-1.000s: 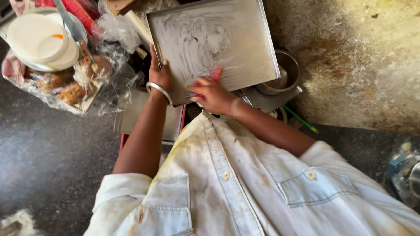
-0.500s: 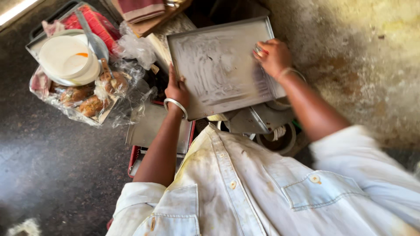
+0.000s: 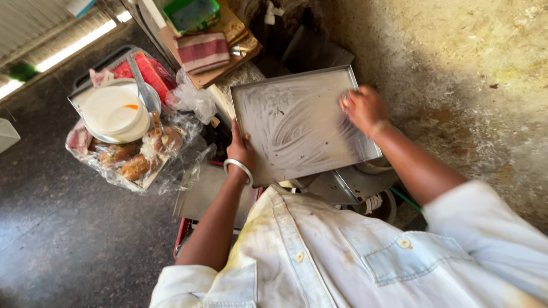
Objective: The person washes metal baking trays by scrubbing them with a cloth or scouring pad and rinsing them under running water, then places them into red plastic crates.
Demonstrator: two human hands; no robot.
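Smears cover most of the flat rectangular metal tray (image 3: 297, 125), pale swirls of grease or soap across its face. The left hand (image 3: 241, 151), a silver bangle (image 3: 238, 167) on its wrist, grips the tray's near left edge with fingers clamped around the rim. The right hand (image 3: 365, 108) lies on the tray's right side near the far corner, fingers bent and pressed to the surface; whether they hold a cloth or pad beneath, I cannot tell. The tray is held tilted above a clutter of grey metal pans (image 3: 348, 185) just in front of the person's stained white shirt (image 3: 342, 256).

Judging by the streaks, the rubbing has reached nearly the whole face. The middle and right show the heaviest arcs, while the strip along the left edge and the near corner look thinner. So the coating or scrubbing seems well along, with the edges left to finish.

To the left, well apart from the tray, a round white plate (image 3: 114, 111) sits on a tray wrapped in clear plastic with brown baked buns (image 3: 134, 162) beside it. A red-striped folded cloth (image 3: 202, 50) lies on a wooden board beyond, near a green plastic container (image 3: 191, 12).

The underside of the tray is hidden, the pans below are mostly covered, and the right forearm runs out of the picture's lower right.
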